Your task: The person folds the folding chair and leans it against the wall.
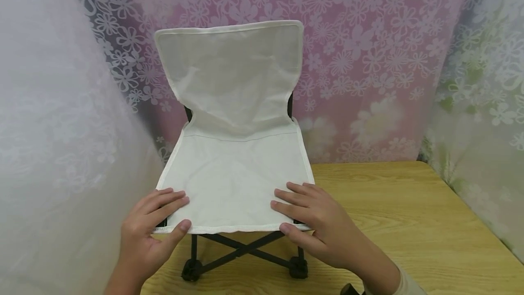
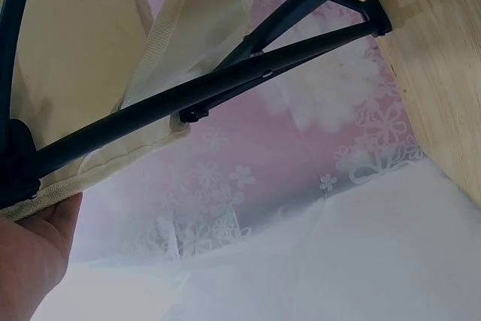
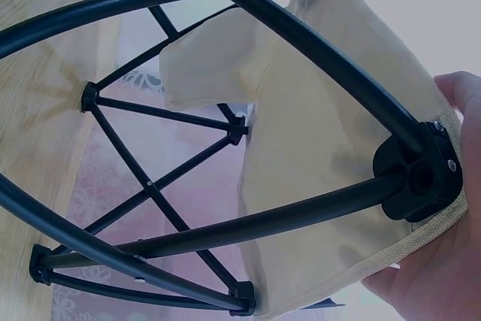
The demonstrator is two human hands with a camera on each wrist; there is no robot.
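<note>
A small folding chair stands upright, its white fabric seat [image 1: 235,172] and backrest [image 1: 233,63] stretched over a black tube frame [image 1: 241,251]. On the seat's front left corner rests my left hand [image 1: 149,226], fingers laid flat across the fabric and thumb by the front edge. My right hand [image 1: 313,220] lies on the front right corner with its fingers spread. The left wrist view shows part of the left hand [image 2: 34,261] beside the seat's hem. From below, in the right wrist view, the right hand [image 3: 440,276] is at a black corner joint [image 3: 421,174].
Under the chair is a wooden tabletop [image 1: 376,204], reaching out to the right. A pink floral curtain [image 1: 360,58] hangs behind, with a whitish sheet [image 1: 61,126] close on the left and another patterned sheet [image 1: 487,104] on the right.
</note>
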